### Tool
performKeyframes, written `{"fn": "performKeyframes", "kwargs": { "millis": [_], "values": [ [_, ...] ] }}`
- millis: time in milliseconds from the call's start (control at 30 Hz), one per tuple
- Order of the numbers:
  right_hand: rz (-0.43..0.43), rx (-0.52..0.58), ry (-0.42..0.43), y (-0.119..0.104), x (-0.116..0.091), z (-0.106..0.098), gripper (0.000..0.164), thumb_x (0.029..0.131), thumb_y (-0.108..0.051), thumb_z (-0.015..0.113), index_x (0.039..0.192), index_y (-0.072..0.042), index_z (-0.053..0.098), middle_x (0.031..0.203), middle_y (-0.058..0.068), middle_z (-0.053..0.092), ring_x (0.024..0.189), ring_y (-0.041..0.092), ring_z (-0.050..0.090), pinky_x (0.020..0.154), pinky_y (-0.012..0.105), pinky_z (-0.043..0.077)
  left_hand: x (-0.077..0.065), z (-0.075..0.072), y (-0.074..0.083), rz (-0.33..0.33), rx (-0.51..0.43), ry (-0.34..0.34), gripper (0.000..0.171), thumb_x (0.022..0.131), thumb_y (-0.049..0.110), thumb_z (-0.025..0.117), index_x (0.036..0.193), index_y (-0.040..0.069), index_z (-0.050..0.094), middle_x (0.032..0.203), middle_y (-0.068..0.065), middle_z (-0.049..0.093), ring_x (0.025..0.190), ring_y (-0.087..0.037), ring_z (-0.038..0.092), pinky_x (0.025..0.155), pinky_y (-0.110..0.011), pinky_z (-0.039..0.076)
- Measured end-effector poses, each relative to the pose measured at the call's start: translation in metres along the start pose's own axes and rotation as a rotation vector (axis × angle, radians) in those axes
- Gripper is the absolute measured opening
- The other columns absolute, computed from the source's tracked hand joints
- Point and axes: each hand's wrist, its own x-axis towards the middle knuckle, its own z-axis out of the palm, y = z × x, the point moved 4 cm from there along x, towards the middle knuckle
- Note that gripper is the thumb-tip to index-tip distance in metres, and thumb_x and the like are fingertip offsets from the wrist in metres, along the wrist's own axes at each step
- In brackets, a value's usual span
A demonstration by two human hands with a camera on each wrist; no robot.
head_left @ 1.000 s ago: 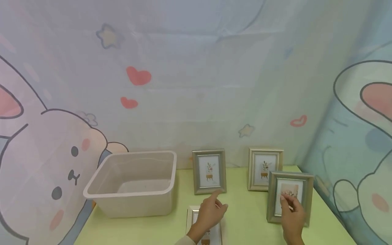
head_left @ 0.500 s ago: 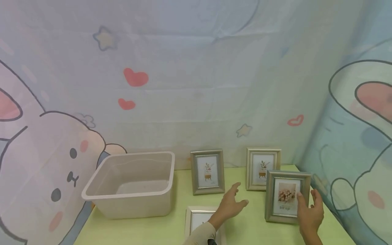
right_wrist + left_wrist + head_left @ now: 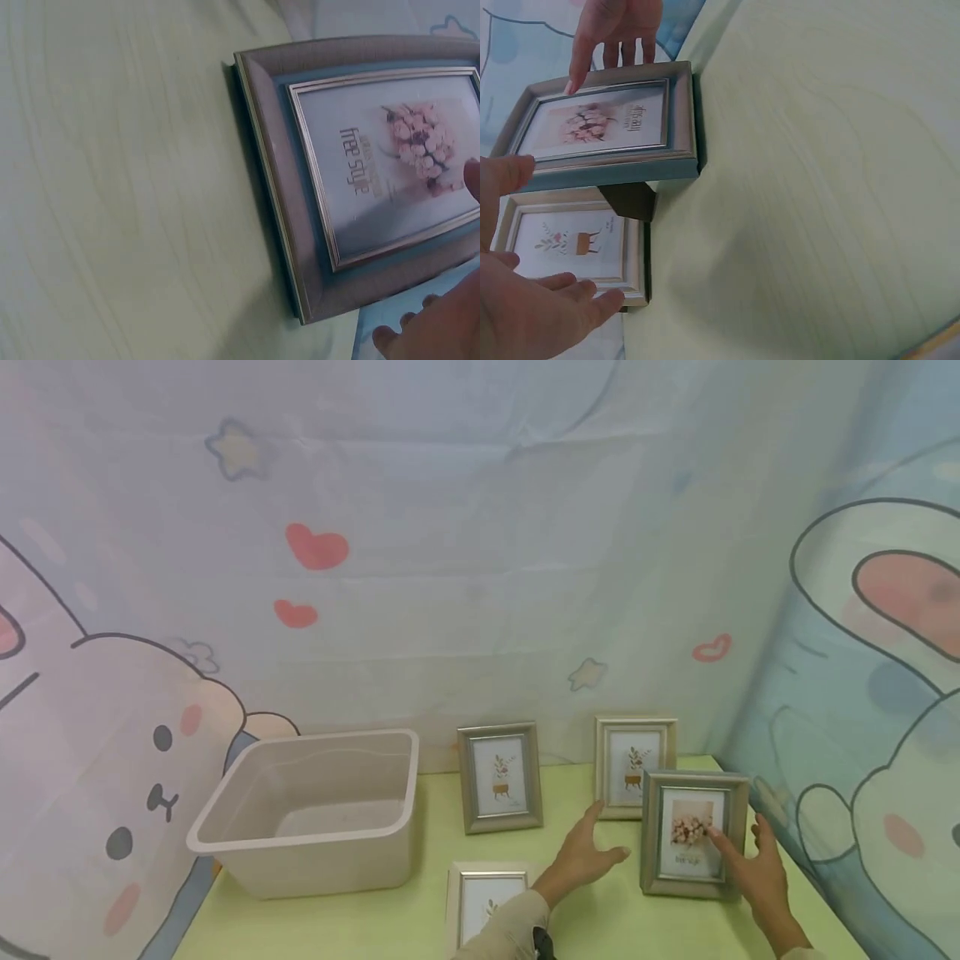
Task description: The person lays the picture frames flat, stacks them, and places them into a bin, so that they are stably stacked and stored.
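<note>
In the head view a grey-gold photo frame (image 3: 684, 864) with a pink flower picture stands upright at the right. My right hand (image 3: 761, 872) is at its right edge, thumb in front of the picture and fingers spread beyond the edge. The right wrist view shows those fingers (image 3: 420, 330) apart from the frame's side. My left hand (image 3: 581, 862) is to the frame's left, fingers extended and thumb pointing at its edge, holding nothing. Behind stands a pale gold frame (image 3: 622, 752) with a potted plant picture, partly covered by the flower frame. A dark support leg (image 3: 628, 201) shows in the left wrist view.
A beige plastic bin (image 3: 330, 864) stands at the left of the pale green table (image 3: 427, 910). Another plant-picture frame (image 3: 500, 810) stands at the back middle. A light frame (image 3: 454, 902) lies near the front, partly under my left sleeve. Printed cloth (image 3: 465, 527) hangs behind.
My right hand has moved from in front of the flower picture to the frame's right edge, its fingers spreading. My left hand has moved right, towards the same frame. The view has shifted slightly.
</note>
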Motion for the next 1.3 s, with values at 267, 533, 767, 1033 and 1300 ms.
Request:
{"fn": "performKeyframes", "kwargs": {
  "millis": [267, 533, 767, 1033, 1300],
  "values": [
    [-0.021, -0.025, -0.163, 0.006, 0.013, -0.001, 0.101, 0.098, -0.052, 0.055, 0.159, -0.006, -0.010, 0.161, 0.033, 0.014, 0.149, 0.051, 0.016, 0.116, 0.067, 0.022, 0.013, 0.023, 0.001, -0.018, -0.074, -0.087, 0.088, 0.088, 0.032, 0.074, 0.159, 0.027, 0.023, 0.164, -0.006, 0.031, 0.147, -0.037, 0.034, 0.116, -0.058, 0.033],
    [-0.044, 0.050, -0.233, 0.009, 0.019, 0.010, 0.099, 0.098, -0.045, 0.059, 0.159, -0.004, -0.009, 0.160, 0.035, 0.014, 0.147, 0.051, 0.020, 0.119, 0.063, 0.020, 0.020, 0.034, 0.003, -0.036, -0.054, -0.153, 0.090, 0.089, 0.031, 0.075, 0.160, 0.026, 0.021, 0.164, -0.006, 0.030, 0.146, -0.037, 0.036, 0.116, -0.056, 0.034],
    [-0.053, 0.052, -0.237, 0.016, 0.022, 0.010, 0.089, 0.101, -0.046, 0.053, 0.158, 0.000, 0.003, 0.157, 0.035, 0.025, 0.139, 0.045, 0.037, 0.114, 0.058, 0.032, 0.022, 0.047, 0.003, -0.035, -0.212, -0.331, 0.092, 0.091, 0.023, 0.072, 0.161, 0.023, 0.012, 0.160, -0.017, 0.031, 0.143, -0.042, 0.039, 0.113, -0.056, 0.038],
    [-0.098, 0.047, -0.222, 0.018, 0.021, 0.010, 0.077, 0.103, -0.042, 0.049, 0.158, -0.002, 0.013, 0.149, 0.034, 0.038, 0.096, -0.007, 0.049, 0.092, 0.031, 0.048, 0.022, 0.055, 0.005, -0.067, -0.316, -0.291, 0.090, 0.089, 0.020, 0.074, 0.159, 0.023, 0.019, 0.152, -0.017, 0.043, 0.137, -0.038, 0.048, 0.110, -0.054, 0.042],
    [-0.128, 0.018, -0.176, 0.015, 0.015, 0.009, 0.074, 0.103, -0.036, 0.054, 0.158, -0.003, 0.018, 0.145, 0.036, 0.043, 0.087, -0.013, 0.050, 0.079, 0.019, 0.048, 0.021, 0.071, 0.007, -0.090, -0.337, -0.195, 0.081, 0.089, 0.014, 0.073, 0.153, 0.019, 0.024, 0.149, -0.018, 0.044, 0.138, -0.041, 0.045, 0.113, -0.058, 0.037]
  ]
}}
